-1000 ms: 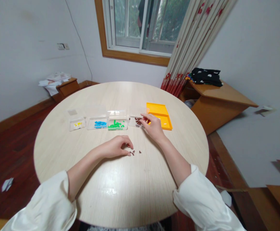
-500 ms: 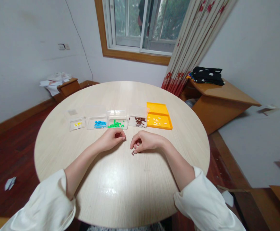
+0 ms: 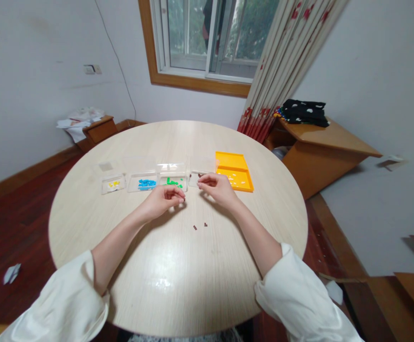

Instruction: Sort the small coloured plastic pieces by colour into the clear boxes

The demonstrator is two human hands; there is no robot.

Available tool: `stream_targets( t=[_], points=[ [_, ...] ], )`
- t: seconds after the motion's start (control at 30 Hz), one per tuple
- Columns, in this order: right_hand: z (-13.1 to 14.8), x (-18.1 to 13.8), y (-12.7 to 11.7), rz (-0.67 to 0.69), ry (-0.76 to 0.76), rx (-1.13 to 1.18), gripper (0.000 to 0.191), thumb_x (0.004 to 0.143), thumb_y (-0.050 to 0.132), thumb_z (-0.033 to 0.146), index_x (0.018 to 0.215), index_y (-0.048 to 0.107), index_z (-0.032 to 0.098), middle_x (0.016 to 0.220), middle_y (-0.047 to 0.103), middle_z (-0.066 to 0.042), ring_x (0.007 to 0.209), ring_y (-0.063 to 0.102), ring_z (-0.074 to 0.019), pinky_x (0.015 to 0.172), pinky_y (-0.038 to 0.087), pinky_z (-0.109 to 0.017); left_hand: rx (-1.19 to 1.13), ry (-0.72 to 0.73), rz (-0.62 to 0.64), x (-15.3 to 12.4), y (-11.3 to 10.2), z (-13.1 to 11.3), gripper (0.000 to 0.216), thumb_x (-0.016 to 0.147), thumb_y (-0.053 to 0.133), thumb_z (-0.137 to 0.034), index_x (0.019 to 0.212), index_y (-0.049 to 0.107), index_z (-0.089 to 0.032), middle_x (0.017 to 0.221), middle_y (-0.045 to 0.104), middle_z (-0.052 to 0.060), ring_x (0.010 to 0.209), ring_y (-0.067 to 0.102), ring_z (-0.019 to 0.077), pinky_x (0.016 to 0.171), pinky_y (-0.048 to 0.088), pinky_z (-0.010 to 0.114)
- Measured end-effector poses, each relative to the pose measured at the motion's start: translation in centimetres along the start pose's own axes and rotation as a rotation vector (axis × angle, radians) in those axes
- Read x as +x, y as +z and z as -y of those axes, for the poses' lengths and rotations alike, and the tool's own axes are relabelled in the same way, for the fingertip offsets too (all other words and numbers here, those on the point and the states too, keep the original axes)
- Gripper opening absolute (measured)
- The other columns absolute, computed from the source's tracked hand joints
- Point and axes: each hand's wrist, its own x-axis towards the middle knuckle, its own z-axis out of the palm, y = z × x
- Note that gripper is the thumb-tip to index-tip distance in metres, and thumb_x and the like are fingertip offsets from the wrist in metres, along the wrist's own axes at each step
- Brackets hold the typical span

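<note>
My left hand [image 3: 163, 198] rests on the round table [image 3: 157, 294] with its fingers curled in a pinch; a small dark brown piece shows at the fingertips. My right hand [image 3: 218, 186] is closed in a pinch just over the clear box of brown pieces [image 3: 193, 177]; what it pinches is hidden. Two small brown pieces [image 3: 200, 226] lie loose on the table in front of both hands. Left of the brown box stand clear boxes of green pieces [image 3: 173, 181], blue pieces [image 3: 143, 183] and yellow pieces [image 3: 112, 185].
An orange tray [image 3: 232, 164] with small white bits lies just right of the brown box. A wooden cabinet [image 3: 321, 142] with dark cloth on it stands to the right, by a curtain. A low stand with papers [image 3: 89, 124] is at the far left.
My right hand lifted from the loose brown pieces and moved forward to the brown box. My left hand shifted slightly forward, still curled. Two loose pieces now lie uncovered.
</note>
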Motion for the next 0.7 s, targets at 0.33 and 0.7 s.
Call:
stream_targets(
  t=[0.33, 0.7],
  points=[
    [-1.8, 1.0, -0.4, -0.257, 0.059, 0.038, 0.020, 0.077, 0.057, 0.021, 0.093, 0.066, 0.013, 0.085, 0.070, -0.008, 0.074, 0.067, -0.0139, 0.072, 0.056, -0.031, -0.093, -0.030, -0.139, 0.0, 0.2, 0.0, 0.014, 0.064, 0.066, -0.024, 0.068, 0.056, -0.016, 0.061, 0.056, -0.001, 0.054, 0.046, 0.0084, 0.053, 0.034, 0.024],
    [1.9, -1.4, 1.8, 0.178, -0.206, -0.119, 0.017, 0.073, 0.064, 0.020, 0.089, 0.069, 0.017, 0.085, 0.068, -0.006, 0.075, 0.060, -0.0121, 0.067, 0.048, -0.026, -0.282, -0.090, -0.160, 0.2, 0.8, 0.4, 0.019, 0.060, 0.066, -0.023, 0.065, 0.049, -0.017, 0.054, 0.053, -0.003, 0.048, 0.044, 0.0065, 0.049, 0.030, 0.022]
  ],
)
